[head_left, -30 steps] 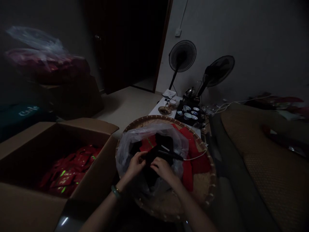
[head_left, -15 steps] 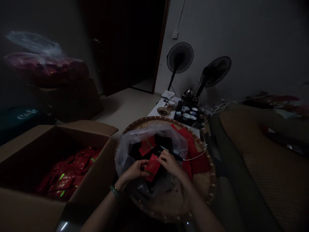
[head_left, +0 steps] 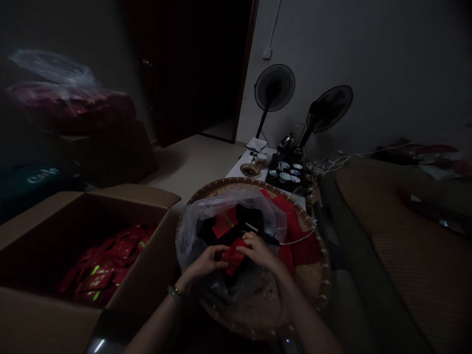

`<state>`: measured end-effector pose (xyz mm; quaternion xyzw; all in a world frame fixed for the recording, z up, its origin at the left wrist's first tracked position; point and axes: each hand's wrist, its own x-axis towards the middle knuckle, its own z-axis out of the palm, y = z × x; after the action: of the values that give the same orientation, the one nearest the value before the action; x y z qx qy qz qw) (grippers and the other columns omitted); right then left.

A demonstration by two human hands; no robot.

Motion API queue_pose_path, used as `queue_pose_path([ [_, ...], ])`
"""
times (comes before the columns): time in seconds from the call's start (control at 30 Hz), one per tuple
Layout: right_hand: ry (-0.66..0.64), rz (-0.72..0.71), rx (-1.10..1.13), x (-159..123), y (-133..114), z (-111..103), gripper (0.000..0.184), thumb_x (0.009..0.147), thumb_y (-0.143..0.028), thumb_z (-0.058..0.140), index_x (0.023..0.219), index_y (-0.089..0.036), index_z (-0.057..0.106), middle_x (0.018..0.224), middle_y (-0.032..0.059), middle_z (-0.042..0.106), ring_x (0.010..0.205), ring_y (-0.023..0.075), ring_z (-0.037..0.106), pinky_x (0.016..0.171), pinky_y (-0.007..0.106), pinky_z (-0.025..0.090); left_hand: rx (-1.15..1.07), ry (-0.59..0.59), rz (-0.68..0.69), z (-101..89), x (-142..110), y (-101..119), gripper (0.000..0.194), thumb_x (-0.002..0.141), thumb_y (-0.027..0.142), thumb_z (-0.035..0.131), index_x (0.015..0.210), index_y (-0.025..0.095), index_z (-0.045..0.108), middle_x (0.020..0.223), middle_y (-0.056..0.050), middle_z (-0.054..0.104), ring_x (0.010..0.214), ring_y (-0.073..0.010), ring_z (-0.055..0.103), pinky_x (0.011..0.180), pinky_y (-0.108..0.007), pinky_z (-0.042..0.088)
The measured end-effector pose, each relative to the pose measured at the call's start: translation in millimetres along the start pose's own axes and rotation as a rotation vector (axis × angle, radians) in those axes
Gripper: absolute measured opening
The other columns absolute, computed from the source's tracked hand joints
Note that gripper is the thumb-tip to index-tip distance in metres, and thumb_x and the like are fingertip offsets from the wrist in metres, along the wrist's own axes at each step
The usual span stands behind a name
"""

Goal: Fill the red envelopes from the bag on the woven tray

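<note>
Both grips (left hand, right hand) hold the red packet, right fingers now farther across it.

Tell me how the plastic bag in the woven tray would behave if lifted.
The plastic bag would probably sag floppily, as its rim looks thin and crumpled. Its wide-open mouth might let the loose red packet inside slide out if tipped.
</note>
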<state>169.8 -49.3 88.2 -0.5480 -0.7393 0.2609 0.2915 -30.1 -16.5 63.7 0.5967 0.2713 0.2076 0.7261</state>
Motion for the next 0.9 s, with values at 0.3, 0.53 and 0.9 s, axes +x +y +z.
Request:
queue_pose_path([
  [0.3,0.094,0.123,0.089,-1,2,3,0.013,0.068,-0.029,0.068,0.066,-0.017,0.063,0.069,-0.0009,0.059,0.063,0.0120,0.052,0.057,0.022,0.037,-0.113,0.070,-0.062,12.1,8,-4,0.047,0.055,0.032,0.077,0.096,0.011,0.064,0.077,-0.003,0.066,0.066,-0.0133,0.057,0.060,-0.021,0.042],
  [0.53,0.100,0.233,0.282,4,7,9,0.013,0.062,-0.026,0.069,0.065,-0.017,0.059,0.057,-0.0041,0.055,0.053,0.0096,0.048,0.050,0.020,0.035,-0.224,0.285,-0.061,15.2,19,0,0.039,0.057,0.040,0.074,0.080,0.010,0.067,0.059,0.001,0.060,0.050,-0.0070,0.047,0.049,-0.017,0.033],
  [0.9,0.387,0.399,0.529,-3,10,46,0.031,0.059,-0.045,0.066,0.066,-0.017,0.055,0.055,-0.0018,0.052,0.047,0.0100,0.046,0.040,0.020,0.034,-0.430,0.607,0.007,22.5,27,-7,0.035,0.055,0.041,0.074,0.073,0.012,0.066,0.057,0.001,0.062,0.047,-0.0089,0.050,0.048,-0.019,0.038],
])
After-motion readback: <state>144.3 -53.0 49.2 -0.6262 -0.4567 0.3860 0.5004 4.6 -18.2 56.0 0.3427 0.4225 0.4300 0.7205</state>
